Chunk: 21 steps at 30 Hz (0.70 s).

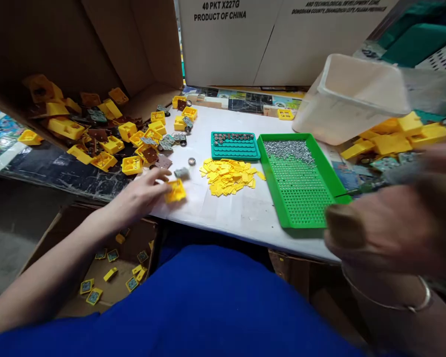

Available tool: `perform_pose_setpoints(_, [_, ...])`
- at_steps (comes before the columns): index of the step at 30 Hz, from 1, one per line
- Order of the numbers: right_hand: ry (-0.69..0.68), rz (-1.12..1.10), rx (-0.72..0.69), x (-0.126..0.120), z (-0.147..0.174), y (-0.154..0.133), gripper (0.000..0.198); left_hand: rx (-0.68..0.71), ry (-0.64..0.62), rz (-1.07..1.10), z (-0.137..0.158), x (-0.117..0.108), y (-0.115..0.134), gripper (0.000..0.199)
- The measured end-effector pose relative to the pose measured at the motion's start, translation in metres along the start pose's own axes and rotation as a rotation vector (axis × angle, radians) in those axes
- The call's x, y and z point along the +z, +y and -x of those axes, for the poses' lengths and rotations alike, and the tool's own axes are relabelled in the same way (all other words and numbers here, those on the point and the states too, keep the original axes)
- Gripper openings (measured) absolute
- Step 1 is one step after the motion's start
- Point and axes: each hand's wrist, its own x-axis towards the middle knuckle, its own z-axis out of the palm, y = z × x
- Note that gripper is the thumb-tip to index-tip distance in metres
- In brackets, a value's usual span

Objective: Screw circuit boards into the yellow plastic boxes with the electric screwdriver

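Observation:
My left hand pinches a small yellow plastic housing at the near edge of the white work surface. Just beyond it sits a small blurred grey part, and a round metal-and-black piece lies farther back. My right hand is large and blurred close to the camera, with its fingers curled. A thin dark rod juts out beside it over the green tray's edge; whatever the fingers hold is hidden. A heap of flat yellow chips lies between the hands.
A green perforated tray holds small silver screws. Behind the chips stands a teal tray with round metal pieces. Yellow housings spill from a cardboard box. A translucent bin stands right; an open carton sits below left.

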Motion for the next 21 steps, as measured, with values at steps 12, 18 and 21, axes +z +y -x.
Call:
perform_pose_setpoints(12, [-1.406,0.544,-0.404,0.179,-0.018,-0.02,0.027,-0.211,0.276,0.152,0.037,0.028,0.035,0.036])
perform_pose_setpoints(18, [-1.341,0.273,-0.006,0.142,-0.009,-0.031,0.025,-0.289,0.164,0.34,0.03,0.029,0.038,0.032])
perform_pose_setpoints(21, [-1.322,0.16,0.233,0.115,0.01,-0.028,0.017,-0.165,0.0,0.419,0.027,0.022,0.037,0.037])
